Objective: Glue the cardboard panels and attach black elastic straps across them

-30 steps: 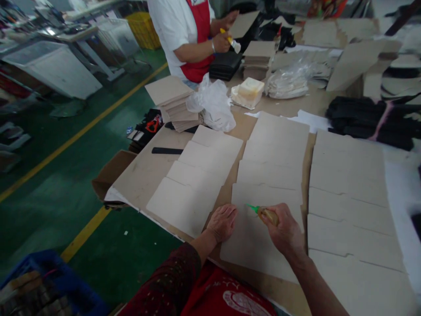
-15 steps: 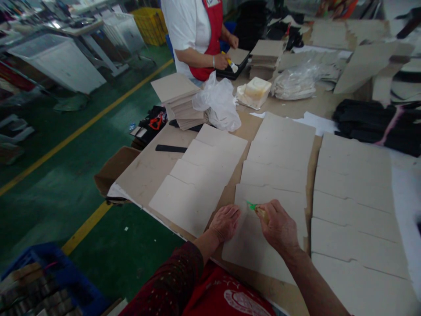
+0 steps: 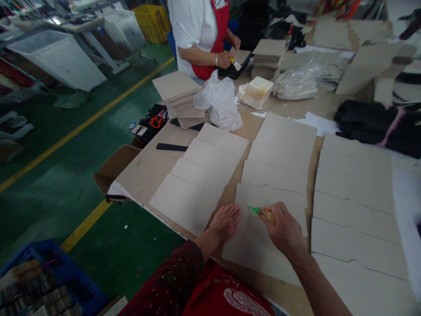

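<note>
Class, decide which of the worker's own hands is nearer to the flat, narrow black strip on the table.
Left. The left hand is nearer the camera than the black strip and to its right; the right hand, gripping a tan, green-tipped applicator, is farther right.

On the tabletop (image 3: 144, 169), a black strip (image 3: 171, 147) lies at the left, and a white plastic bag (image 3: 223, 103) sits near a whitish block (image 3: 258, 89). At the right is a black bundle (image 3: 362, 125) tied with a pink band (image 3: 393, 126). A cardboard box (image 3: 115, 166) is beside the tabletop's left corner. A blue crate (image 3: 87, 285) and a yellow crate (image 3: 151, 23) stand on the green floor (image 3: 108, 250).
</note>
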Demonstrator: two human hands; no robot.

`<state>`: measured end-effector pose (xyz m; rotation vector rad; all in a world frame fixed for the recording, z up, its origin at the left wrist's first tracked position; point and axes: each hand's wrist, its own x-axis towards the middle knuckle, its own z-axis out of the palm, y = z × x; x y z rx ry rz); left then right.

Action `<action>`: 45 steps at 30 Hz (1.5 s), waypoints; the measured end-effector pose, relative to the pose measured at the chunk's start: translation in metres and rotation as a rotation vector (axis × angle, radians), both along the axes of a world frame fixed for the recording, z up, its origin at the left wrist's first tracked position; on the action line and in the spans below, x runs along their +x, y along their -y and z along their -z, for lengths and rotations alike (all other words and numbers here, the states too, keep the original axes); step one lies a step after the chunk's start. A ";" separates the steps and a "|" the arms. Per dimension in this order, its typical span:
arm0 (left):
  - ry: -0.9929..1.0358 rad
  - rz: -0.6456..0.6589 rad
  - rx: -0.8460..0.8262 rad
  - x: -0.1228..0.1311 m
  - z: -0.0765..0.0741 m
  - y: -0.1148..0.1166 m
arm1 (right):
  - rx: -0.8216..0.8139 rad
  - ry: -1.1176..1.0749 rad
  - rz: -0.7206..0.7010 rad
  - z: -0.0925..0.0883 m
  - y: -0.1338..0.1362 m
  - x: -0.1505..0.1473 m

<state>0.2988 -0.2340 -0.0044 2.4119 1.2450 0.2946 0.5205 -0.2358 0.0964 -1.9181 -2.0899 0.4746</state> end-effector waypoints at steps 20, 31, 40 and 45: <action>-0.009 -0.034 0.039 0.001 -0.001 0.000 | 0.049 -0.849 0.817 0.022 -0.013 0.061; -0.031 -0.056 0.109 0.001 0.005 0.000 | 0.126 -0.168 0.679 0.017 -0.047 0.124; -0.036 -0.055 0.122 0.001 0.003 0.000 | 0.094 0.004 0.529 0.017 -0.055 0.123; -0.028 -0.054 0.111 0.001 0.003 -0.001 | 0.072 0.163 0.400 0.012 -0.065 0.128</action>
